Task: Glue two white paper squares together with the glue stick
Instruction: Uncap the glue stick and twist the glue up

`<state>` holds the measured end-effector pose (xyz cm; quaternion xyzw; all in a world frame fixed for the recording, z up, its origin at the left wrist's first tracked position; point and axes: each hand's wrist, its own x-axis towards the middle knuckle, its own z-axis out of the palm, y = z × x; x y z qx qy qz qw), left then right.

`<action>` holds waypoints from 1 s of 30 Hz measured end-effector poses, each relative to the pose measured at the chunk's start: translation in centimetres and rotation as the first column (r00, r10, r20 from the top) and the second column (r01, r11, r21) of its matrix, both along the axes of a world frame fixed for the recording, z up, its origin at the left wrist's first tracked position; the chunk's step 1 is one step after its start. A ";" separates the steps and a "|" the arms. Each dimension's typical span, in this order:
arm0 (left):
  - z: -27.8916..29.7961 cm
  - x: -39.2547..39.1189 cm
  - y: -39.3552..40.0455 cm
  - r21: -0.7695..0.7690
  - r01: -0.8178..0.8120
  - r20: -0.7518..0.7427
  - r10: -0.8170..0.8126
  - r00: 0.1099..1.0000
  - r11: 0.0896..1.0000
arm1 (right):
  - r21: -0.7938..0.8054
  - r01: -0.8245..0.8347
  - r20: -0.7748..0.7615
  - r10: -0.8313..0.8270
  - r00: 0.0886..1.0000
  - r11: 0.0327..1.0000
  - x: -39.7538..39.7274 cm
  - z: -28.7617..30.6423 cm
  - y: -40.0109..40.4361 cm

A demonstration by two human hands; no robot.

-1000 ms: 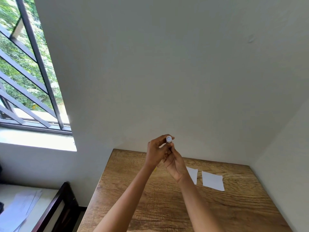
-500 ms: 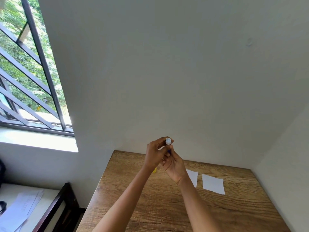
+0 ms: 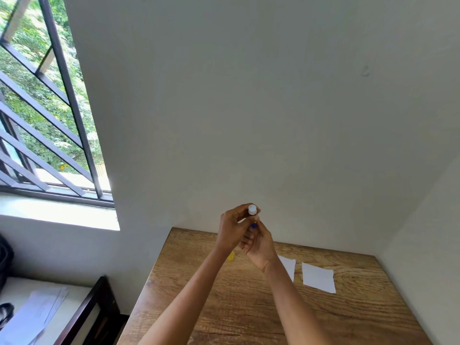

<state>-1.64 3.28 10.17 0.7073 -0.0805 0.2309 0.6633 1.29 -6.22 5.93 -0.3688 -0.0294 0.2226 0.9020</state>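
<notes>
Both hands hold a glue stick (image 3: 252, 210) upright above the far part of the wooden table (image 3: 224, 307). Its white top shows above my fingers and a bit of blue body below. My left hand (image 3: 231, 230) pinches the upper part with thumb and fingers. My right hand (image 3: 260, 244) wraps the lower part from underneath. Two white paper squares lie flat on the table to the right: one (image 3: 288, 266) partly hidden behind my right wrist, the other (image 3: 318, 277) fully visible beside it, a small gap between them. A small yellow piece (image 3: 231, 256), perhaps the cap, lies behind my left wrist.
White walls close the table in at the back and right. A barred window (image 3: 44, 115) is at the left. Below left stand a dark wooden frame (image 3: 87, 312) and a white surface with papers (image 3: 34, 317).
The hands stay together on the glue stick in nearly the same place. The view has shifted slightly, so the window takes a little more of the left side.
</notes>
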 end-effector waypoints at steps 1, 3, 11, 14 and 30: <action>0.0 0.0 -0.1 0.001 -0.005 0.002 0.005 1.000 1.000 | -0.003 0.008 -0.002 -0.008 1.000 1.000 0.0 0.0 0.1; -0.1 -0.1 -0.1 -0.003 -0.021 0.002 0.021 1.000 1.000 | 0.053 0.000 0.012 -0.001 1.000 0.999 -0.1 -0.3 0.4; -0.4 0.0 0.2 0.026 -0.020 -0.010 0.020 1.000 0.999 | -0.044 0.036 0.016 -0.036 0.999 0.998 -0.3 0.0 0.9; -0.3 0.2 0.3 -0.046 -0.031 -0.035 0.030 0.999 0.998 | 0.008 0.039 0.046 -0.039 0.998 0.999 -0.6 0.0 1.4; -1.1 0.4 1.9 -0.033 0.011 -0.098 -0.014 0.995 0.999 | -0.106 0.044 0.045 -0.039 0.998 0.993 -0.6 -1.5 2.4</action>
